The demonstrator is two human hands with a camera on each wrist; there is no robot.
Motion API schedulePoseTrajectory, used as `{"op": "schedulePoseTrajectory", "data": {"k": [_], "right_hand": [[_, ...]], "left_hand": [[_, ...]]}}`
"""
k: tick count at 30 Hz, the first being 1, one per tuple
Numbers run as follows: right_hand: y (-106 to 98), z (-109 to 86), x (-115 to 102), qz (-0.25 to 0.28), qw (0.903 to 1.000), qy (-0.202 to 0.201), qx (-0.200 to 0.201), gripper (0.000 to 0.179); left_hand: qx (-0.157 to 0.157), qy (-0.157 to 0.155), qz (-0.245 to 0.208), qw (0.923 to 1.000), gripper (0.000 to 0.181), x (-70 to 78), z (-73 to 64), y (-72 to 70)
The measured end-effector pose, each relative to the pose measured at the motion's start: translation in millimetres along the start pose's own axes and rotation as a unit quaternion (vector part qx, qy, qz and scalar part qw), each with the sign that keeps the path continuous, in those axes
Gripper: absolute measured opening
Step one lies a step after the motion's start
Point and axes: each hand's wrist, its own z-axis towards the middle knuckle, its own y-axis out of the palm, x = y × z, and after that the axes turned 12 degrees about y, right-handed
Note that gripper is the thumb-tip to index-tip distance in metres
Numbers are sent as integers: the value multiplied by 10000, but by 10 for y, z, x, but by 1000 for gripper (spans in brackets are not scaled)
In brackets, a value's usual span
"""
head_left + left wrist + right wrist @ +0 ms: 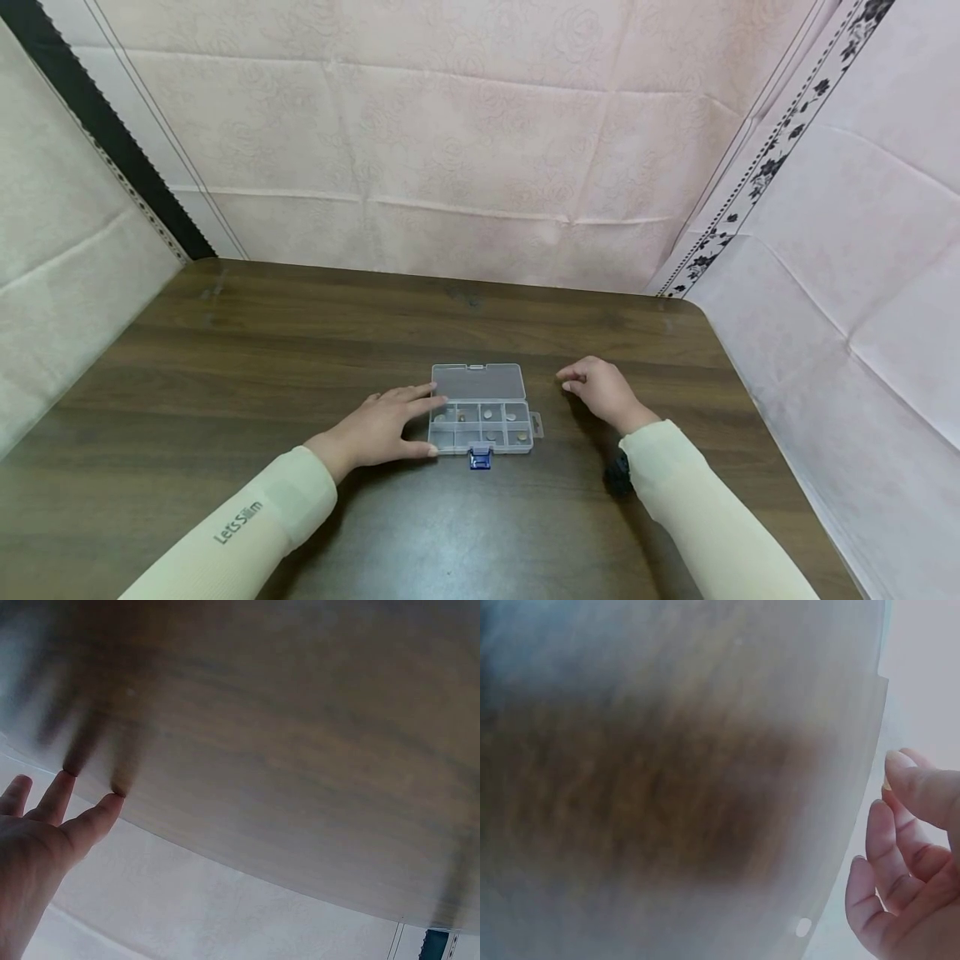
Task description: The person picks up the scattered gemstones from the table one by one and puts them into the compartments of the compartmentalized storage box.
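A clear plastic compartment box [480, 428] lies on the table with its lid [478, 382] folded open away from me. Small round pieces [488, 414] sit in several compartments, too small to identify. My left hand [385, 423] rests at the box's left side, fingers extended over that edge and thumb at the near left corner. To the right of the box, my right hand [606, 390] is raised above the table. Its thumb and forefinger pinch a tiny yellowish piece [886, 783], mostly hidden by the fingertips; the other fingers are loosely curled.
The box has a blue latch [480, 459] on its near side and a clear hanging tab [537, 425] at the right. Brown wood-grain table [337, 333] surrounds it. A small white oval spot [803, 927] shows in the right wrist view. Pale cloth [450, 150] hangs behind the table.
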Motion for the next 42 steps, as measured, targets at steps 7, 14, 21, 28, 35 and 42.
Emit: {"op": "schedulePoseTrajectory", "data": {"k": [7, 14, 21, 28, 35, 42], "right_hand": [[8, -39, -27, -10, 9993, -262, 269, 14], [25, -93, -102, -62, 9976, -445, 521, 13], [71, -135, -183, -69, 9951, -603, 782, 13], [90, -185, -274, -152, 9920, -715, 1027, 14], [127, -248, -370, -202, 9794, -1339, 1495, 13], [177, -295, -435, -338, 9634, -1876, 1885, 12]], "left_hand": [[-31, -43, -32, 10000, 73, 0, 1, 3], [-43, -53, -28, 10000, 74, -7, 2, 10], [-17, -11, -57, 10000, 74, -9, -4, 4], [-19, -12, -51, 10000, 74, -15, -3, 10], [-2, -6, -41, 10000, 74, -14, -3, 12], [3, 14, -48, 10000, 74, -12, -4, 6]]}}
